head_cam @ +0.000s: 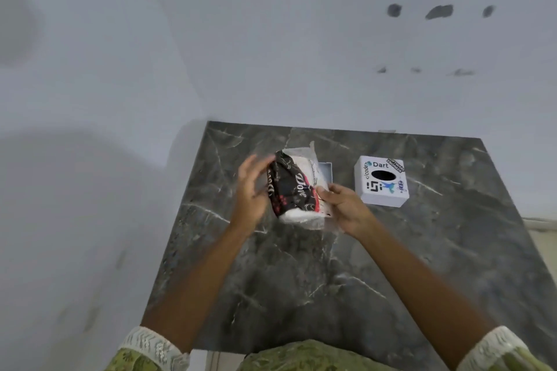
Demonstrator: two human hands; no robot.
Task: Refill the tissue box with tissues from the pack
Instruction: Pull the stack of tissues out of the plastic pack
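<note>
Head view shows the right hand point(343, 205) pinching the near corner of the tissue pack point(297, 187), lifted just above the dark marble table point(301, 280), while the left hand point(251, 190) is spread wide against its printed side, though blur makes firm contact uncertain. Behind the pack a pale tray-like piece, perhaps the box's base point(327, 169), peeks out, and the white stickered tissue box point(382, 181) stands near on the right. Judging by the slack, crinkled wrap, the pack is light, soft and slippery, so it is best gripped across the firm tissue stack, not the loose film.
</note>
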